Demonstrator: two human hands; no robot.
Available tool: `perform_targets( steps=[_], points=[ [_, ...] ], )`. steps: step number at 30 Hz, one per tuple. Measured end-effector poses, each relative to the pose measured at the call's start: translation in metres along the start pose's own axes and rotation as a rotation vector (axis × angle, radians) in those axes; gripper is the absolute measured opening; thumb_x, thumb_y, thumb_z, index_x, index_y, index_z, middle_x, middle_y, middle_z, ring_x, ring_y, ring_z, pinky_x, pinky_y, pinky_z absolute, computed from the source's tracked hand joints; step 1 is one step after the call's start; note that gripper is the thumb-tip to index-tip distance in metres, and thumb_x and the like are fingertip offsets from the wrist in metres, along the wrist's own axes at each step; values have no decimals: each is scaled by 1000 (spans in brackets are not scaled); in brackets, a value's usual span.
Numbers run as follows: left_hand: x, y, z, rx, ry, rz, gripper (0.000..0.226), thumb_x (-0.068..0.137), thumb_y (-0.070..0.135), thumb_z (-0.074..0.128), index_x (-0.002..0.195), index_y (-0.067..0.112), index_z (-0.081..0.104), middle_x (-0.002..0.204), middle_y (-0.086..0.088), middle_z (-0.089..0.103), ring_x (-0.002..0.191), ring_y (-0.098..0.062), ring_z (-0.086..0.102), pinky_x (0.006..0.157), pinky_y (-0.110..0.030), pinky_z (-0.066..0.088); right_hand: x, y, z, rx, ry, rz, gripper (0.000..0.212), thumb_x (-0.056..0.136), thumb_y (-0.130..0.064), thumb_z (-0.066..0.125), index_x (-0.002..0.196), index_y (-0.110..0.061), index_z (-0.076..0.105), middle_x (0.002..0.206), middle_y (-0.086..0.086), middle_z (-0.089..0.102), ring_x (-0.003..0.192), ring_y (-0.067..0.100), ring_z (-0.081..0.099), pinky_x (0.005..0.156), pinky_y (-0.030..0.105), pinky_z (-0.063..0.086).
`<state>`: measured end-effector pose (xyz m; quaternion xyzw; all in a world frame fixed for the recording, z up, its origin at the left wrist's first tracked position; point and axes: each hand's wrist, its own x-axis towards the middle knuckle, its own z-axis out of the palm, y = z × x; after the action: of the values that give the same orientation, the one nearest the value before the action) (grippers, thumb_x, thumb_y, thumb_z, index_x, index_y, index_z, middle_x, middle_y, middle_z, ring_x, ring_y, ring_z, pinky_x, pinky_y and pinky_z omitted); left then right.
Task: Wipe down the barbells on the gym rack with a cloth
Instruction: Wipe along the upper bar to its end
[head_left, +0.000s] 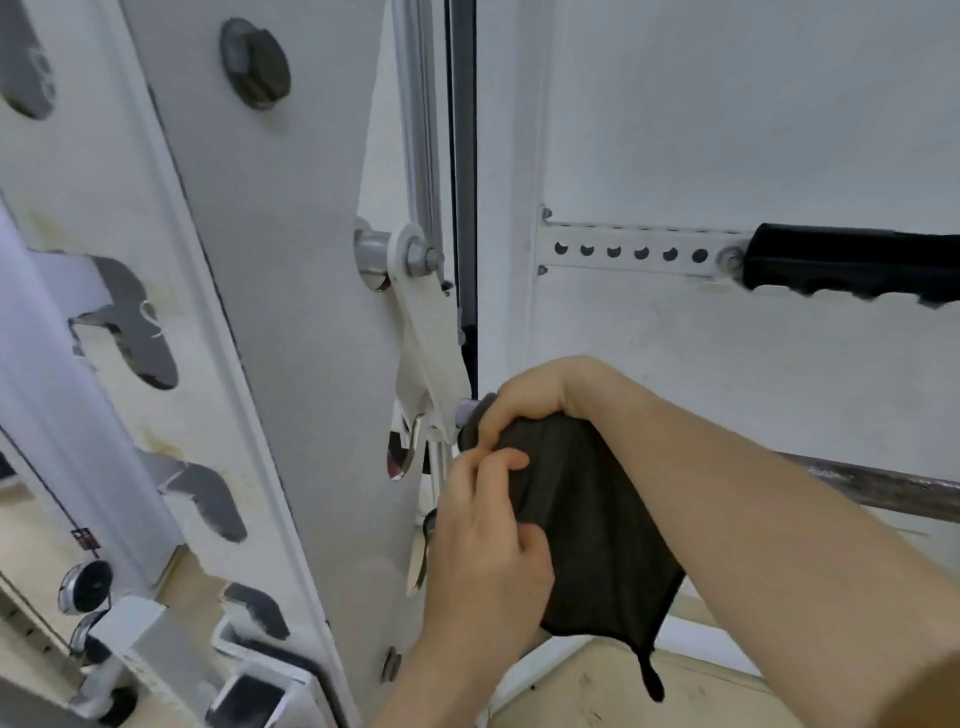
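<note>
The grip of the right hand (530, 400) was curled tight over the cloth (587, 530), wrapped on the barbell (883, 483) just beside the rack hook (431, 364). The left hand (483, 540) pinched the cloth below the hook. From the hook the barbell's long axis ran rightward, on the right hand's side.

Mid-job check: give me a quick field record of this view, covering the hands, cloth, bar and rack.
right hand: grips the cloth over the bar, close to the rack upright
left hand: pinches the cloth's folds just below
cloth: dark, draped over the barbell, one corner hanging down
barbell: metal shaft runs out to the right, uncovered there
rack upright: white, with hook-shaped slots, left of the hands
black handle: upper right, at the end of a perforated strip
</note>
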<state>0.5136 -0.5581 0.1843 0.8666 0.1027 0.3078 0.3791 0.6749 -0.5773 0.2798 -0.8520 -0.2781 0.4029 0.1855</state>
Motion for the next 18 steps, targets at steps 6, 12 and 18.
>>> perform_targets(
  steps=[6, 12, 18],
  points=[
    [28, 7, 4, 116, 140, 62, 49, 78, -3, 53, 121, 19, 48, 123, 4, 48, 113, -10, 45, 91, -21, 40, 9, 44, 59, -858, 1140, -292, 18, 74, -22, 72, 70, -16, 56, 54, -4, 49, 44, 16, 45, 49, 25, 27],
    [51, 12, 42, 643, -139, 432, 75, 54, 13, 78, 126, 13, 55, 125, -8, 57, 123, -29, 49, 113, -48, 30, -50, 111, 42, -842, 1051, -19, 27, 88, -40, 57, 78, -21, 40, 64, -8, 41, 59, 19, 43, 58, 32, 32],
    [93, 40, 56, 807, -325, 409, 27, 71, 32, 69, 92, 20, 58, 80, 2, 57, 78, -22, 59, 64, -32, 42, -54, 86, 3, -477, 403, 80, 20, 80, -23, 68, 69, -17, 53, 72, -2, 53, 69, 17, 55, 58, 26, 43]
  ],
)
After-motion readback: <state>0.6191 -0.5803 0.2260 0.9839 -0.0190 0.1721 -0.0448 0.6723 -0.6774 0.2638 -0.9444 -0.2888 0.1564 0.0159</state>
